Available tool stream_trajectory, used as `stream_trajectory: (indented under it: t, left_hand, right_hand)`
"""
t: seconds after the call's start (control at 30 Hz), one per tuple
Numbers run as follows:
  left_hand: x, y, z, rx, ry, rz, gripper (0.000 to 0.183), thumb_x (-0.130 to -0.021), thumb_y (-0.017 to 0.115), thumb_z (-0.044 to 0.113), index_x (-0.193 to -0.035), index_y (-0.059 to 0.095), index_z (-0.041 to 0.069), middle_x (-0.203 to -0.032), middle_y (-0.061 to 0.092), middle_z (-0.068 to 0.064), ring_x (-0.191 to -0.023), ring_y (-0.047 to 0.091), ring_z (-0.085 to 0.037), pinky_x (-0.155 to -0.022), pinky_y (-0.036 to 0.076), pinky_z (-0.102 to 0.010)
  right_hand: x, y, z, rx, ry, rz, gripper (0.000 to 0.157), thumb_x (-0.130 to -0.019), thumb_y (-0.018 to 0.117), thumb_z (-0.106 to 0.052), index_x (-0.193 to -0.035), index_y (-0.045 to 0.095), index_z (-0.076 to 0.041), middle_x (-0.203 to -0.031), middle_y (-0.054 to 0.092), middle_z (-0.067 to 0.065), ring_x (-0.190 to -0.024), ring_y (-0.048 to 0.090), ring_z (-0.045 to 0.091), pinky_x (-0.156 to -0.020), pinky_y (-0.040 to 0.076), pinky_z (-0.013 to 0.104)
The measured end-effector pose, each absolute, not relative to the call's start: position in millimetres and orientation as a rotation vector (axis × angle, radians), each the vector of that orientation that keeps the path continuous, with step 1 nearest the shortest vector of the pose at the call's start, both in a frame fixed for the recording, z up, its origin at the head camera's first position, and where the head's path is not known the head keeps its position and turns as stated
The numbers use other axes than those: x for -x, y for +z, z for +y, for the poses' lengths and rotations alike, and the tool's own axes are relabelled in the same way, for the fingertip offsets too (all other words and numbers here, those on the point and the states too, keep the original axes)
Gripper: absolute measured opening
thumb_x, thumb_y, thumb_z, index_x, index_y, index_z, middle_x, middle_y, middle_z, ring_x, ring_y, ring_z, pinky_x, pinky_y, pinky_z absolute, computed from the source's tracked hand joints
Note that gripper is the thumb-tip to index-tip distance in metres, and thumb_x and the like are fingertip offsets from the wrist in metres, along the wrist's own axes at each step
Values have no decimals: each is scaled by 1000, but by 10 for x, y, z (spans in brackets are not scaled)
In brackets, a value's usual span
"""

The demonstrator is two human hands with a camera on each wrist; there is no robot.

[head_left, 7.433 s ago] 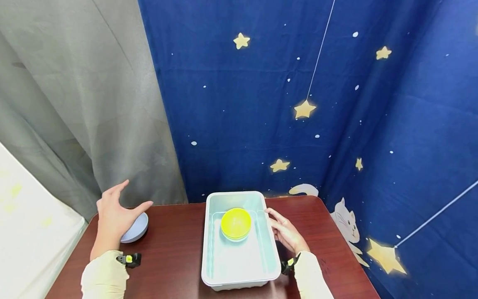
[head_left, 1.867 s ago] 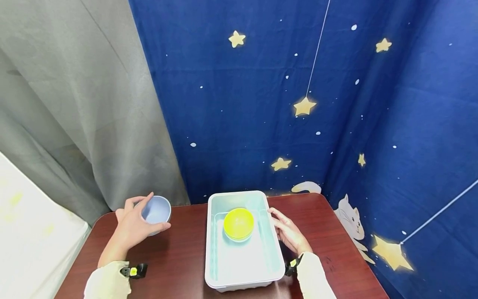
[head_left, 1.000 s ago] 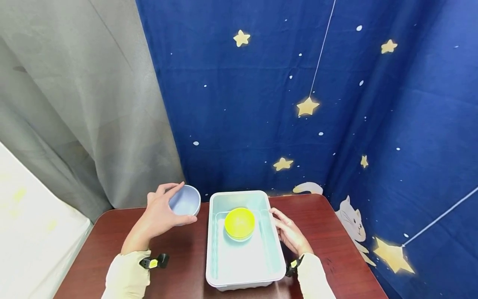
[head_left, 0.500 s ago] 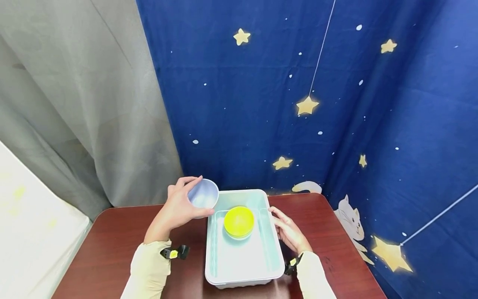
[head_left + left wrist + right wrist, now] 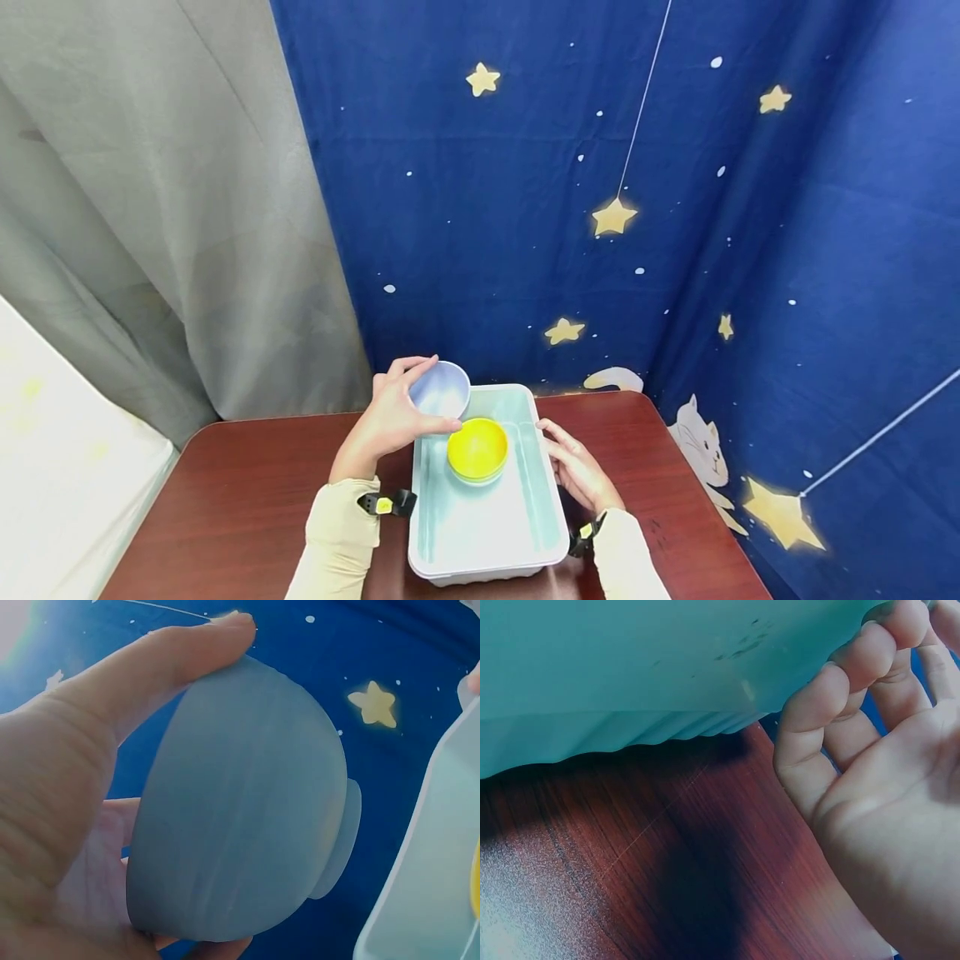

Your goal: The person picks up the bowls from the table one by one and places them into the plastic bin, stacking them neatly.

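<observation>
My left hand (image 5: 396, 412) grips a light blue bowl (image 5: 441, 390) between thumb and fingers, over the far left corner of a pale mint plastic bin (image 5: 480, 533). The bowl is tilted, and in the left wrist view its outer wall (image 5: 247, 802) and foot ring face the bin. Inside the bin, toward its far end, a yellow bowl (image 5: 477, 447) sits in a paler bowl, whose lower edge shows beneath. My right hand (image 5: 577, 467) holds the bin's right rim; in the right wrist view its bent fingers (image 5: 814, 705) lie against the outer wall.
The bin stands on a dark red-brown wooden table (image 5: 247, 492). Behind the table hang a grey curtain (image 5: 247, 292) and a blue curtain (image 5: 487, 275) with stars. At the left is a white surface (image 5: 67, 467).
My left hand has picked up the light blue bowl from the left of the table and carried it right, to over the bin's far left corner. The right hand stays at the rim.
</observation>
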State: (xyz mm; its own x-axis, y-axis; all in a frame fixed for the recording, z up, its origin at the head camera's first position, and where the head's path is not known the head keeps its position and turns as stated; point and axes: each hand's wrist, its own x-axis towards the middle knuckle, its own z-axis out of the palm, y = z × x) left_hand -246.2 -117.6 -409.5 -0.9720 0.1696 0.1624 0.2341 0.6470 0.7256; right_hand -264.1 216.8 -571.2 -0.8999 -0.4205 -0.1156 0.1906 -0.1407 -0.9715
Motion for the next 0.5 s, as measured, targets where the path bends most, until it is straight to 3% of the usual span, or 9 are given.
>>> stream_trajectory:
  t: [0.5]
  left_hand:
    - [2568,-4357,-967,309,-1401,-2807,102,-63,94,52,-152,47,36,-157,36,7,-136,31,-30,-102,50,-56]
  right_hand:
    - [2632,-5707,2148,250,-2097,1735,56,-106,54,-29,-152,32,-6,-120,68,6,-95,71,16,-82,60,32]
